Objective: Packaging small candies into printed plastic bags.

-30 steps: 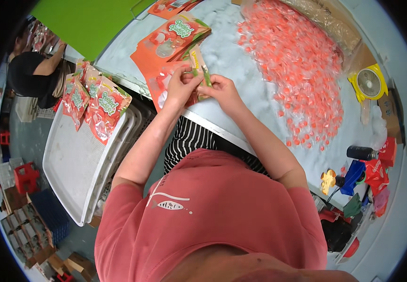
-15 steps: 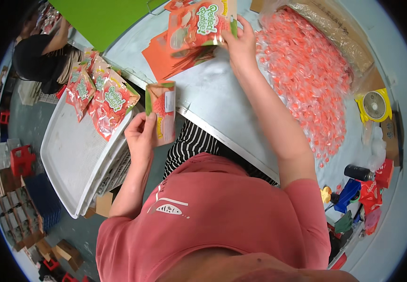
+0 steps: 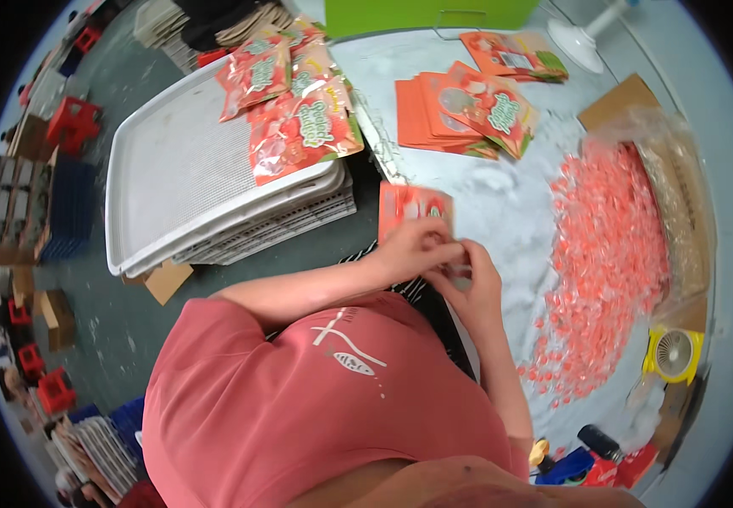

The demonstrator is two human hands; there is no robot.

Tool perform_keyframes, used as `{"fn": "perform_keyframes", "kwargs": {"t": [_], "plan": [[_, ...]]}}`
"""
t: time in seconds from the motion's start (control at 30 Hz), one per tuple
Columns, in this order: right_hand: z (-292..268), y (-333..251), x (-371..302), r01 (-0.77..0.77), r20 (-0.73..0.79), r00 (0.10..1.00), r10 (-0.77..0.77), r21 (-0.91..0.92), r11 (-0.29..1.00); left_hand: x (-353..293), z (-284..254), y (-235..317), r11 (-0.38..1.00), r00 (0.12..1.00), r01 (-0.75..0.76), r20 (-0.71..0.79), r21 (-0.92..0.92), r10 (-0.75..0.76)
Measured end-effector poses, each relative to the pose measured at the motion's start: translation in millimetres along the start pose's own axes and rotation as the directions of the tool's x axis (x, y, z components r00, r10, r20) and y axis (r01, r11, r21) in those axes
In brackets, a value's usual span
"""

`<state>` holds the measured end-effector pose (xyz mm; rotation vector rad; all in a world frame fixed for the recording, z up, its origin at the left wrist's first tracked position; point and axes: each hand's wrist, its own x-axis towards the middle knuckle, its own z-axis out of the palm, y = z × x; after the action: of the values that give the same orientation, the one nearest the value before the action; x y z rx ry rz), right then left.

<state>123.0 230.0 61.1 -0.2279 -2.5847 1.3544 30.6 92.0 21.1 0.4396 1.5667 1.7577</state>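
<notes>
A flat red-orange candy pouch (image 3: 402, 201) is held in front of my body at the table's near edge. My left hand (image 3: 413, 247) is closed on its lower part. My right hand (image 3: 475, 286) meets the left at the pouch's near right corner, its fingers pinched there and slightly blurred. Beyond them lies a fanned stack of orange pouches (image 3: 421, 110), with one printed pouch (image 3: 498, 110) face up on top. A large heap of pink-red wrapped candies (image 3: 599, 279) spreads over the table to the right of my hands.
Several plump pouches (image 3: 311, 127) lie on the top white mesh tray (image 3: 172, 169) of a stack at left. Another pouch (image 3: 510, 57) sits near a green box (image 3: 409, 15). A yellow fan (image 3: 673, 354) and a black bottle (image 3: 599, 442) are at right.
My right hand has let go of the printed pouch at the stack and come back to meet my left hand at the held pouch. The view has turned.
</notes>
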Motion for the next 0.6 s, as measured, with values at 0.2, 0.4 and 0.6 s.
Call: {"fn": "perform_keyframes", "kwargs": {"t": [0.2, 0.4, 0.6], "plan": [[-33.0, 38.9, -36.3, -0.270, -0.048, 0.959, 0.279, 0.139, 0.953, 8.2, 29.8, -19.6, 0.981, 0.975, -0.192, 0.117, -0.002, 0.191], [-34.7, 37.2, -58.6, -0.319, 0.018, 0.948, 0.318, 0.070, 0.945, 7.9, 35.7, -31.1, 0.870, 0.921, -0.390, 0.132, 0.303, 0.367], [-48.9, 38.7, -70.9, -0.338, 0.236, 0.916, 0.326, 0.011, 0.941, -0.2, 38.3, -24.9, 0.852, 0.918, -0.394, 0.190, 0.345, 0.348]]}}
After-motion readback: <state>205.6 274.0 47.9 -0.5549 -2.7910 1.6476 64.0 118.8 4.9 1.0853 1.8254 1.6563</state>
